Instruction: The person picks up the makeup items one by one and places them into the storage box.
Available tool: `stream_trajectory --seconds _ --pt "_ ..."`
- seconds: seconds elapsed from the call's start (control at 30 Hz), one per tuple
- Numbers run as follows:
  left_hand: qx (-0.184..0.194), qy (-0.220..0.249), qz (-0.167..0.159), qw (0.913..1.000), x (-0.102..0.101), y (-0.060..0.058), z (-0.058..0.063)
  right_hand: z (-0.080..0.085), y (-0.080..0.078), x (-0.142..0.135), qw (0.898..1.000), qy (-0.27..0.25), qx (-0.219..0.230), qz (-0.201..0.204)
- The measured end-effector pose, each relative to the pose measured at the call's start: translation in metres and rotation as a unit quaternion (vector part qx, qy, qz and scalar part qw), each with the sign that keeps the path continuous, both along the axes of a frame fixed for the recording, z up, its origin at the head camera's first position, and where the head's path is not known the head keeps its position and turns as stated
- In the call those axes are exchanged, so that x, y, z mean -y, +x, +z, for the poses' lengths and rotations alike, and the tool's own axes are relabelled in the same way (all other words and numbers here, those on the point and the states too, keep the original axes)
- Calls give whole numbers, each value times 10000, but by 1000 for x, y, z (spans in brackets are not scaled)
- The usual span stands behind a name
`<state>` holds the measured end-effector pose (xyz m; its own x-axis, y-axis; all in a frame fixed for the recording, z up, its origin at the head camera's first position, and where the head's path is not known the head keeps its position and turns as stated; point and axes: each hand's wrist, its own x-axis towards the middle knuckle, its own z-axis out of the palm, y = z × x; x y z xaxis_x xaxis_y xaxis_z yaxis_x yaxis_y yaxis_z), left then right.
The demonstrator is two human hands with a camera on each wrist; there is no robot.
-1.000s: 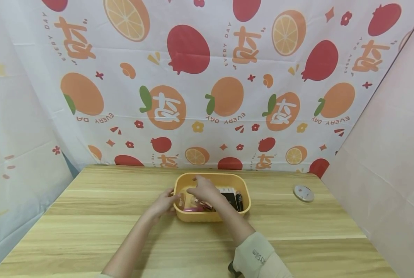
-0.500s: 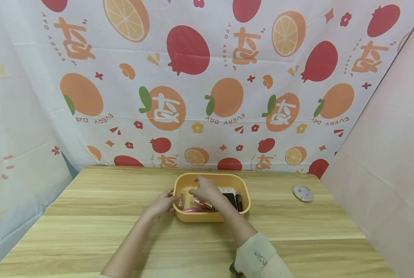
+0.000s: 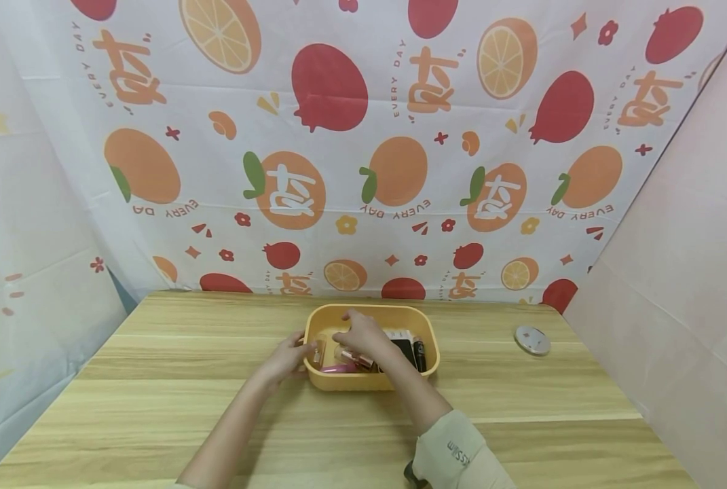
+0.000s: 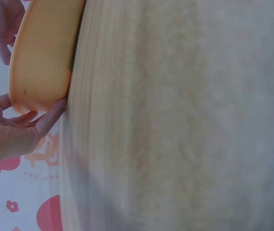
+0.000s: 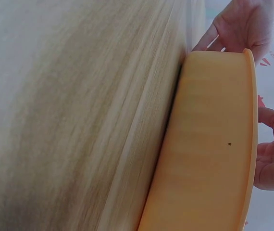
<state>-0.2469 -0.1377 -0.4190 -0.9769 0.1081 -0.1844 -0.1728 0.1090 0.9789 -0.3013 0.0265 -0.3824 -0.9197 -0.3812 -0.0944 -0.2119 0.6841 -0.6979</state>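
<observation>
A yellow plastic box stands on the wooden table, holding several small items. My left hand grips its left end, thumb at the rim and fingers against the outer wall, as the left wrist view shows. Over the box's inside, my right hand hovers with thumb and index finger spread apart; nothing shows between them. Beneath and around it lie a pink glossy item, a small tube, a clear-and-gold small bottle, a black flat case and a black tube. My right forearm hides part of the contents.
To the right on the table lies a round silvery disc. A fruit-print cloth hangs right behind the table's back edge, and pale cloths stand at both sides.
My right hand has shifted very slightly to the right over the box. My left hand keeps its hold on the box's left end.
</observation>
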Motion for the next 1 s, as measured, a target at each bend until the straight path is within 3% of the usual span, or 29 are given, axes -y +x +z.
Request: stream_trajectory --seconds 0.6,1.0 --pt "23 107 17 9999 0 0 -2 1 -1 -6 9999 49 92 16" --pt "26 105 1 9999 0 1 0 3 -3 -12 9994 256 -192 98"
